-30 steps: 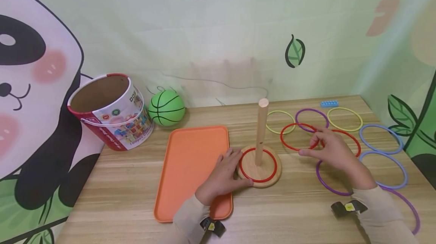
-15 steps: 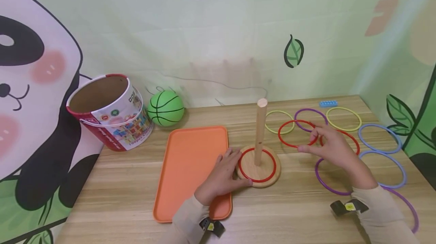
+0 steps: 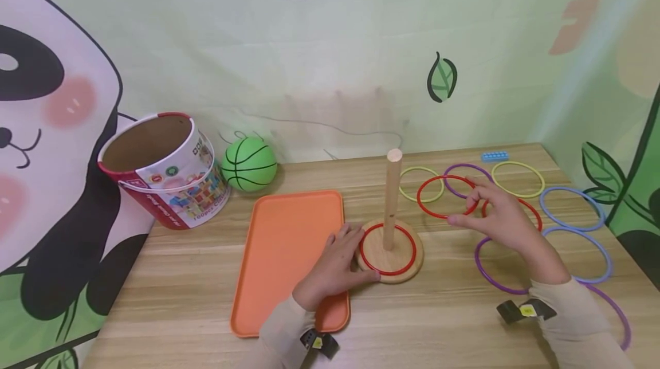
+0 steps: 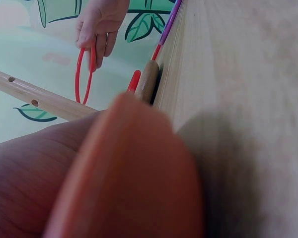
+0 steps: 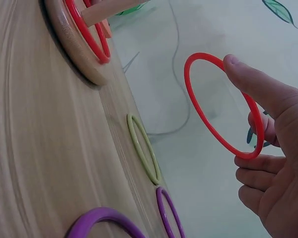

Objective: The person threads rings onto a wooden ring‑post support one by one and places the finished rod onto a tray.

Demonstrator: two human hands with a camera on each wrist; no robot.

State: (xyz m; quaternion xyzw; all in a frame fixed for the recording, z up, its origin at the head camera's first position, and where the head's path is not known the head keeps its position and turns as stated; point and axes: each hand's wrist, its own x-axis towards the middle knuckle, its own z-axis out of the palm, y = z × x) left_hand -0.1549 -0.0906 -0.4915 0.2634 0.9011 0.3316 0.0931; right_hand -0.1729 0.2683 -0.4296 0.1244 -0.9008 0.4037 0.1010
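Observation:
My right hand [image 3: 502,214] pinches a red ring [image 5: 187,77] between thumb and fingers. In the right wrist view this ring hangs tilted, clear of the table. To its left in the head view stands a wooden peg [image 3: 392,197] on a round wooden base [image 3: 375,251]. Around the foot of the peg another red ring [image 3: 415,247] lies on the base. My left hand [image 3: 332,269] rests at the base's left side, fingers spread, thumb at the front rim. Under that hand is the right edge of an orange tray [image 3: 283,266].
Right of the peg lie several rings, among them a yellow ring [image 3: 401,185], a purple ring [image 3: 476,263] and a blue ring [image 3: 610,257]. A blue toy brick [image 3: 495,156] sits behind. At the back left stand a cardboard bucket [image 3: 196,197] and a green ball [image 3: 250,165].
My right hand has lifted the red ring slightly and moved it a little to the left, away from the rings around it. The left hand has stayed at the base.

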